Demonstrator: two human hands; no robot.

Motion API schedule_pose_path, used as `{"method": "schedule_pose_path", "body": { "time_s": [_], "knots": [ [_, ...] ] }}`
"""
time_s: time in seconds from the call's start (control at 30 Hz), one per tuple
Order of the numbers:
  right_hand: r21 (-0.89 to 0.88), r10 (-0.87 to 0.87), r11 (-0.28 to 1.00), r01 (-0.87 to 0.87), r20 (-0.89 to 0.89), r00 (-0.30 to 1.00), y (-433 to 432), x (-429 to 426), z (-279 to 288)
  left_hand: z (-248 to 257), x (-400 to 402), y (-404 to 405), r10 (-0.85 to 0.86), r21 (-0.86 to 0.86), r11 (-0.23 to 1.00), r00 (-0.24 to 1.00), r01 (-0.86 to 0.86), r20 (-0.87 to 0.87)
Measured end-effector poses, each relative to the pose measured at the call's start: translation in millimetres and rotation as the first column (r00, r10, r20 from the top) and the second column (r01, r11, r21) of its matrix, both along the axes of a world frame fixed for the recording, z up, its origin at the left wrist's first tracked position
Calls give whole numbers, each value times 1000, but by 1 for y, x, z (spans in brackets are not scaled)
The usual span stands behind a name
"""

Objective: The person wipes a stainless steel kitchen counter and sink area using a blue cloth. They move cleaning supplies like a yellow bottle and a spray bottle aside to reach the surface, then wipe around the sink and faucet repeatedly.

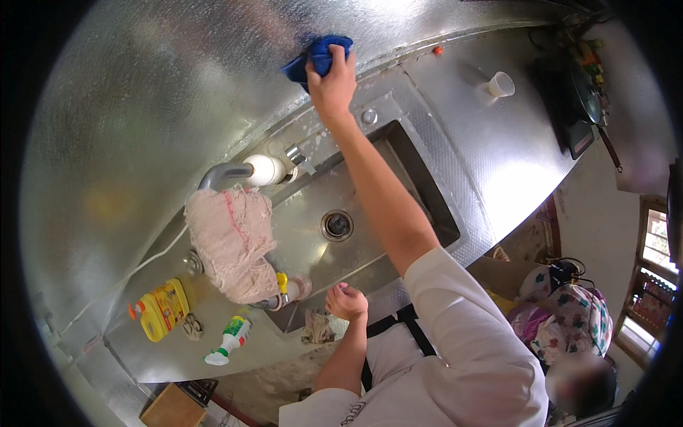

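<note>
My right hand [335, 88] presses a bunched blue cloth [326, 56] against the metal-clad wall [176, 96], just above the back edge of the counter. Its forearm reaches over the stainless steel sink [304, 213], whose drain [337, 226] shows at the bottom. Near the front rim of the sink, my left hand [348, 302] is curled with no object visible in it. Below that hand a crumpled greyish rag [318, 327] lies at the counter's front edge. A chrome tap fitting [296, 155] stands at the sink's back rim.
A curved pipe [227, 172] draped with a pinkish towel [232, 240] arches over the sink's left side. Further left are a yellow jug [165, 309] and a spray bottle [232, 339]. On the right are a white cup [501, 84], a lidded pan [586, 93] and another person [573, 320].
</note>
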State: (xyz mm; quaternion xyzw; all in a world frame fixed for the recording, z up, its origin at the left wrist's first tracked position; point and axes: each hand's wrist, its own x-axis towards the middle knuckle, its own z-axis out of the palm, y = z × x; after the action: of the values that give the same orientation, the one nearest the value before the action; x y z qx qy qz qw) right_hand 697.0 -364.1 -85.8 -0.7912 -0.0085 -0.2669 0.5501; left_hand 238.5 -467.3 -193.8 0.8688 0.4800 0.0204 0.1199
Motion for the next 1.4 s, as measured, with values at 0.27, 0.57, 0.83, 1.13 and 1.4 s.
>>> {"method": "schedule_pose_path", "body": {
  "time_s": [0.27,0.57,0.83,1.13,1.4],
  "knots": [
    [84,116,987,-136,202,972,30,-22,81,-5,2,1,-39,40,998,998,37,46],
    [-56,82,995,-88,-102,991,5,-15,-9,0,1,1,-69,12,998,998,69,4],
    [-64,142,990,-128,340,930,29,-14,52,-5,-6,2,-59,8,998,998,59,-15],
    [266,97,957,-118,92,991,40,-22,64,-3,-4,-1,-66,-2,998,998,66,-7],
    [-2,91,996,-91,87,992,25,-13,-15,3,4,-1,-53,-23,998,999,53,-6]
  ]
}}
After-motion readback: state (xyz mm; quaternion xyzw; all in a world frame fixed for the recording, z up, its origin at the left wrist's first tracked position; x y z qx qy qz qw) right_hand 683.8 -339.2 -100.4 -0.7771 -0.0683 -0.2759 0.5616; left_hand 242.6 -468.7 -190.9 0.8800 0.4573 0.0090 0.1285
